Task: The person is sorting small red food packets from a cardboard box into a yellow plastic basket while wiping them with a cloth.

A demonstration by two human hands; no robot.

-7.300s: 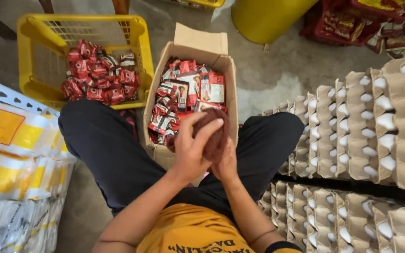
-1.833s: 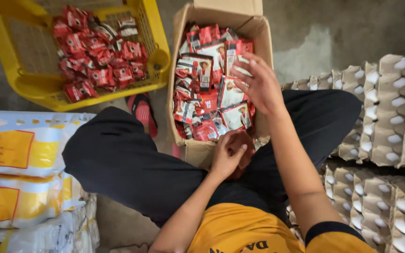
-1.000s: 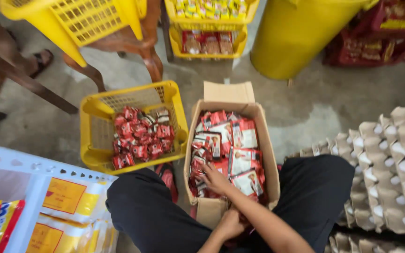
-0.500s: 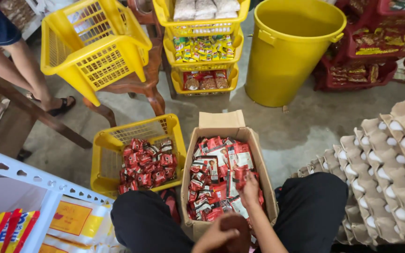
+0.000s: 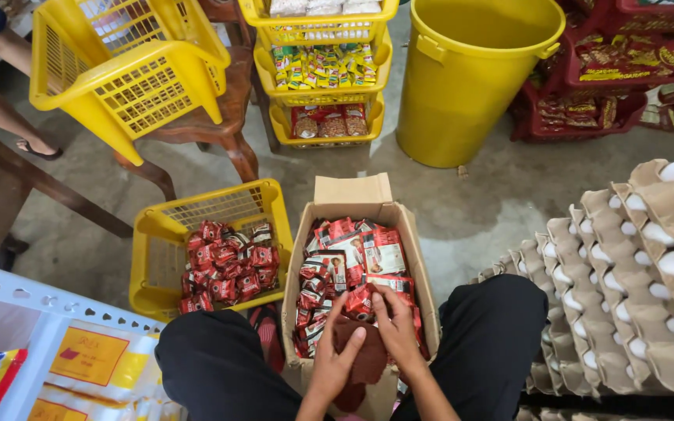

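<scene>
Left hand (image 5: 335, 366): nearest the camera, over the near end of the cardboard box (image 5: 415, 257); its fingers (image 5: 335, 312) curl around a dark reddish-brown bundle (image 5: 362, 355), gripping it from the left.
Right hand (image 5: 395, 331): just beside the left, fingers closed against the same bundle and pinching a red sachet (image 5: 359, 300) at its top.
Bundle: held between both hands, above the box's near edge, between the person's knees.
Doing it well: in my judgement, keep the left grip firm under the bundle so it does not spill, and let the right fingers work only 1 sachet at a time; stay low over the box so anything dropped lands inside.
Cardboard box: on the floor between the legs, flaps up, packed with loose red sachets (image 5: 352, 249).
Floor basket (image 5: 154, 257): yellow, just left of the box, about half filled with more small red packets.
Egg trays (image 5: 626, 265): stacked at the right, touching the right leg.
Farther off: a yellow bin (image 5: 470, 86), 3 stacked yellow baskets (image 5: 321, 78) of goods, and 1 tilted basket (image 5: 134, 70) resting on a wooden chair.
</scene>
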